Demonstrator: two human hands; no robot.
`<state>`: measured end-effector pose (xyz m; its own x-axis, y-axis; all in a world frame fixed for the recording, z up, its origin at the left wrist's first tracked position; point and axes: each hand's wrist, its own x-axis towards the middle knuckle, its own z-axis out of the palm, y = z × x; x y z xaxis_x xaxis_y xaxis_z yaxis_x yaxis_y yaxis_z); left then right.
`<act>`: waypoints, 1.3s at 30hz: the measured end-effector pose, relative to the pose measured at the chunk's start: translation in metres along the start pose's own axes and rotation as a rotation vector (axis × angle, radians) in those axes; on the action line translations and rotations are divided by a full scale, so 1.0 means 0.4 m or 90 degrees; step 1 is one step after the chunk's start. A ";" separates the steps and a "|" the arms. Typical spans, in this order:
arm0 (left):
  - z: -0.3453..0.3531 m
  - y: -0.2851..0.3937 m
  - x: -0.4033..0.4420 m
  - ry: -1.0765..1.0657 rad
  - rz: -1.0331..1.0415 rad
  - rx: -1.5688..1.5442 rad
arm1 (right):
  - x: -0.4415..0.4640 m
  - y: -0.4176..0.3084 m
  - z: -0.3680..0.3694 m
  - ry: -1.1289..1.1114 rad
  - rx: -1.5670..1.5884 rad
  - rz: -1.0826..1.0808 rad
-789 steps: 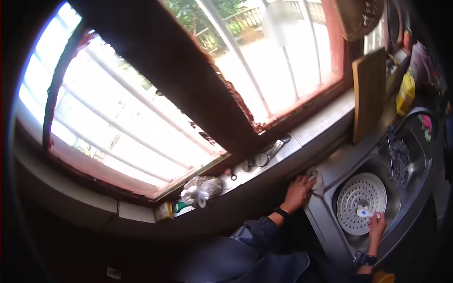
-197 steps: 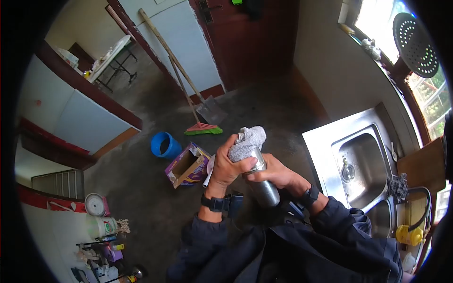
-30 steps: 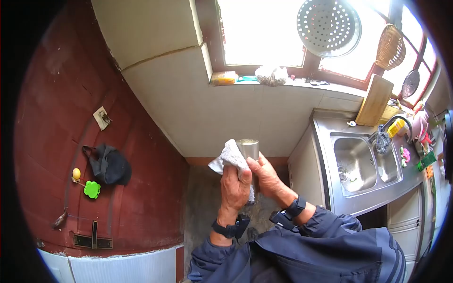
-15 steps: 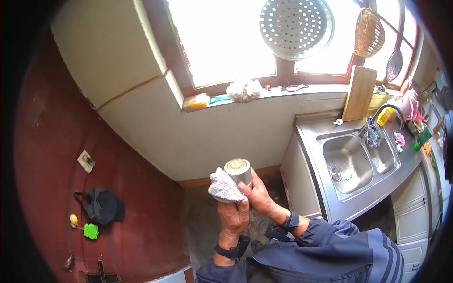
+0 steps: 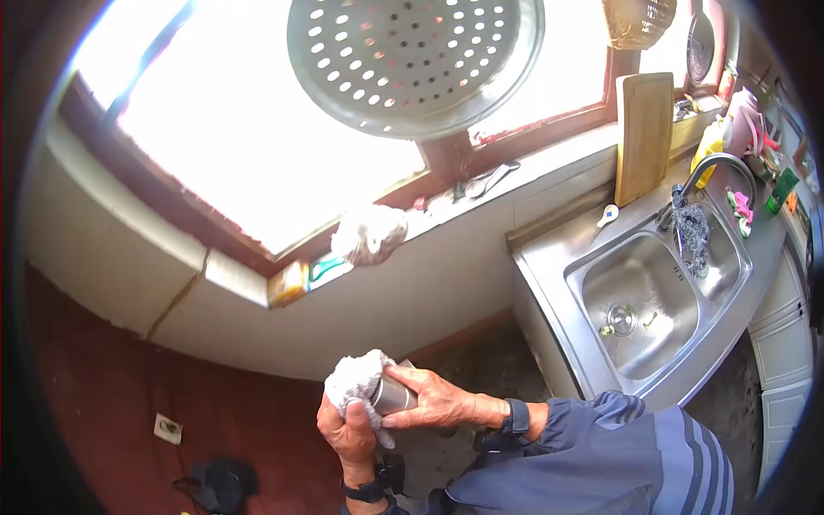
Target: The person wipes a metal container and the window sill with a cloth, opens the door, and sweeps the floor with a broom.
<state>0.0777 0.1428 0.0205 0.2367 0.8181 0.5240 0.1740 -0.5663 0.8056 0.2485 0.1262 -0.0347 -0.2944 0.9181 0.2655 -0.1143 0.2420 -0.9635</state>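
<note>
My right hand [image 5: 438,399] is wrapped round a silver cylinder [image 5: 395,396], shaped like a metal cup or canister, which lies tilted on its side. A bunched white cloth [image 5: 356,378] covers its left end. Closed round that cloth is my left hand [image 5: 348,436], pressing it against the cylinder's end. Whether the covered end is open or closed is hidden. Both hands are in mid-air, in front of the wall and below the window sill.
To the right stands a steel double sink [image 5: 639,305] with a curved faucet [image 5: 725,159]. A wooden cutting board [image 5: 644,137] leans behind it. A perforated steel pan [image 5: 416,60] hangs before the window. A bundled plastic bag [image 5: 371,233] lies on the sill. A dark cap [image 5: 219,487] hangs lower left.
Both hands have moved left and down in view, and the cylinder has gone from upright to tilted sideways. The white cloth, earlier beside it, now covers its end. The view has turned.
</note>
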 end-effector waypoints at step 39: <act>0.017 -0.408 -0.131 0.115 -0.492 -0.178 | 0.141 0.064 -0.939 0.717 -0.563 -0.219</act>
<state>0.0434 0.1917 -0.1405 -0.0123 0.9825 -0.1856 -0.0249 0.1853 0.9824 0.5852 0.3023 -0.0570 0.5518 0.4313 0.7138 0.7017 0.2225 -0.6769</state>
